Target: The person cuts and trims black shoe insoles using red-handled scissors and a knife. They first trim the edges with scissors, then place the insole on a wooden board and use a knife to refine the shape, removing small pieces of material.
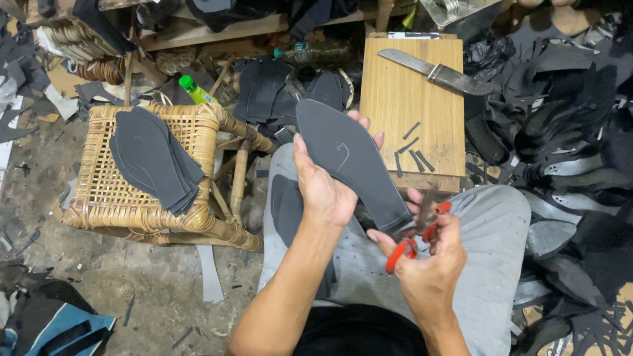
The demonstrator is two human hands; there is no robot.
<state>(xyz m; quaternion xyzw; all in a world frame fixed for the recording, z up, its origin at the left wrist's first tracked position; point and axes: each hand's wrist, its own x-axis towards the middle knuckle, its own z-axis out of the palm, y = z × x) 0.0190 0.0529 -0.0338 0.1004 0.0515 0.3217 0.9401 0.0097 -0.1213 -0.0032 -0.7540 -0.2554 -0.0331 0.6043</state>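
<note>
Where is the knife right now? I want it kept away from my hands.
In the head view the knife lies at the far end of the wooden board, upper right of centre, beyond the left hand and right hand.

Wicker stool point(205, 125) carried a stack of dark sole-shaped cutouts point(152, 156). Wooden board point(402, 93) held a big knife point(436, 73) plus a few dark trimmed strips point(411, 155). Concrete floor point(144, 285) was littered with dark offcuts point(613, 230).
</note>
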